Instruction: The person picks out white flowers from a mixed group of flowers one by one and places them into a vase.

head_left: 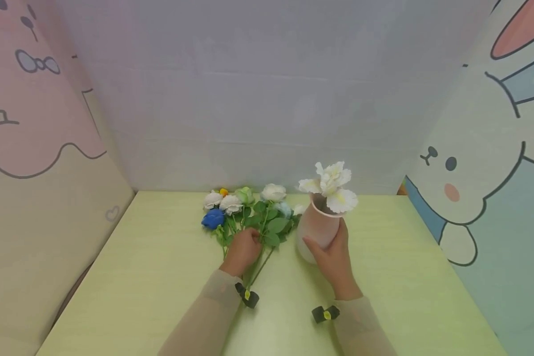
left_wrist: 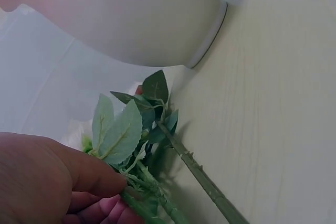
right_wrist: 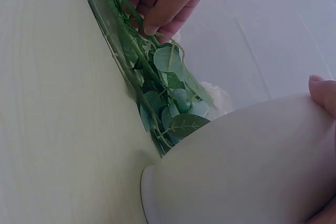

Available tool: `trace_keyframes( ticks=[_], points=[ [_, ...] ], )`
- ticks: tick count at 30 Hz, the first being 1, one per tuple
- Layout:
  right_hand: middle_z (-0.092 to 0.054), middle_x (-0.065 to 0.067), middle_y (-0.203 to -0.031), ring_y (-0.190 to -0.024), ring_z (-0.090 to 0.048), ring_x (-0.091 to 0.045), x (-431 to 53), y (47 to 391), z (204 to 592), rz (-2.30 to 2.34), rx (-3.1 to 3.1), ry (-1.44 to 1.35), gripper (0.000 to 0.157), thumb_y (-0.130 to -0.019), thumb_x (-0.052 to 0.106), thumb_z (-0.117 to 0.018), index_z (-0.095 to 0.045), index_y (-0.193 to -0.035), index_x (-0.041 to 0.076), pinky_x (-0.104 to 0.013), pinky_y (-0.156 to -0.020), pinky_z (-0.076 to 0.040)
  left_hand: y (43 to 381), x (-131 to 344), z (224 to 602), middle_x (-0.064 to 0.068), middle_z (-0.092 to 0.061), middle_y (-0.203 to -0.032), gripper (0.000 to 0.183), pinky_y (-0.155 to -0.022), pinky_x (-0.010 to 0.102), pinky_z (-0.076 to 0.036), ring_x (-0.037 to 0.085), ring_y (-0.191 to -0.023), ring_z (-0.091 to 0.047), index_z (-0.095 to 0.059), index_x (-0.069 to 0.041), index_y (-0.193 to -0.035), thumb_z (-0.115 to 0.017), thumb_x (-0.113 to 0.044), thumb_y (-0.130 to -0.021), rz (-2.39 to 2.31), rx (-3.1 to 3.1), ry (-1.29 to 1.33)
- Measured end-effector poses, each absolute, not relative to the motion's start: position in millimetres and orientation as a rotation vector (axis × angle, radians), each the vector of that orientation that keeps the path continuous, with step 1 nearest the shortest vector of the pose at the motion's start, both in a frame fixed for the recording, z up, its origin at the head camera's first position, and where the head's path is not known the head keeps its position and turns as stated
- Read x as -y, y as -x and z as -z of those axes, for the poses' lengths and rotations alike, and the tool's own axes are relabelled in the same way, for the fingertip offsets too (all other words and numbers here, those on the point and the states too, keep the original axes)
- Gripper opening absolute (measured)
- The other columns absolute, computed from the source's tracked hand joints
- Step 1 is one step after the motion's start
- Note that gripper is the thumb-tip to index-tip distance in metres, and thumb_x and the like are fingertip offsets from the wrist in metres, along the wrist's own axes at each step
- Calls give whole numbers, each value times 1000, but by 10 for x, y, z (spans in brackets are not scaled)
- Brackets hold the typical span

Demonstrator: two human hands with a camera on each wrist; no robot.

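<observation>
My right hand (head_left: 335,254) grips the side of a pale pinkish vase (head_left: 313,230), which stands upright with a white iris-like flower (head_left: 331,188) in its mouth. To the left lies a bunch of artificial flowers, and my left hand (head_left: 244,249) pinches a green flower stem (right_wrist: 126,1) between thumb and fingers. Which bloom this stem carries I cannot tell. Among the blooms are a blue rose (head_left: 213,218), a white rose (head_left: 273,193) and a pale green one (head_left: 244,195). Green leaves (left_wrist: 121,129) stand just beyond my left fingertips in the left wrist view.
The pale yellow-green table (head_left: 160,277) ends at a plain grey-white backdrop (head_left: 258,109). Side panels with cartoon animals (head_left: 476,198) flank it. A small orange flower (head_left: 223,191) lies at the back of the bunch. Another stem (left_wrist: 202,177) rests on the tabletop beside the pinched one.
</observation>
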State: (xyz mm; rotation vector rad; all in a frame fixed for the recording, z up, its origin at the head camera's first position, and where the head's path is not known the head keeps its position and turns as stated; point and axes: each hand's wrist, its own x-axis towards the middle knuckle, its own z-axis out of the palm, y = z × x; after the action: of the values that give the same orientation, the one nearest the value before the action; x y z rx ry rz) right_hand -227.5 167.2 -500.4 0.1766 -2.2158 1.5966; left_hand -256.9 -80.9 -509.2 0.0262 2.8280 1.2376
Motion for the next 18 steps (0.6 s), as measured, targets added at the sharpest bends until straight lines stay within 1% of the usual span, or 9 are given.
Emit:
trace_keyframes(
  ticks=[3,11,15,18],
  points=[
    [-37,-18,-147,-127,-46,-32,-1670,2279,5002,-1597,2219,-174,104,-84,19,-86,-18,-162,11,-54,-107,-36,2583,826,5083,11,-68,-107,34,-74,40,-54,23,-88,-63,-65,1,-128,-60,-4,-95,-1285,-2777,-10],
    [-38,-18,-146,-127,-46,-33,-1674,2289,5010,-1598,2219,-176,104,-84,18,-87,-18,-162,10,-55,-107,-36,2618,872,5048,15,-67,-115,38,-82,45,-54,28,-99,-63,-64,2,-131,-58,-9,-94,-1427,-2624,7],
    [-38,-18,-145,-126,-46,-33,-1675,2280,5000,-1598,2219,-175,104,-84,19,-87,-19,-162,9,-55,-107,-37,2620,880,5041,16,-67,-117,37,-82,45,-55,28,-99,-64,-65,1,-130,-56,-11,-96,-1470,-2578,17],
    [-39,-18,-145,-126,-46,-33,-1674,2276,5003,-1603,2214,-185,103,-84,19,-86,-19,-162,9,-56,-107,-36,2617,880,5050,15,-67,-116,34,-81,44,-55,28,-99,-64,-66,0,-128,-57,-11,-97,-1487,-2565,31]
  ],
)
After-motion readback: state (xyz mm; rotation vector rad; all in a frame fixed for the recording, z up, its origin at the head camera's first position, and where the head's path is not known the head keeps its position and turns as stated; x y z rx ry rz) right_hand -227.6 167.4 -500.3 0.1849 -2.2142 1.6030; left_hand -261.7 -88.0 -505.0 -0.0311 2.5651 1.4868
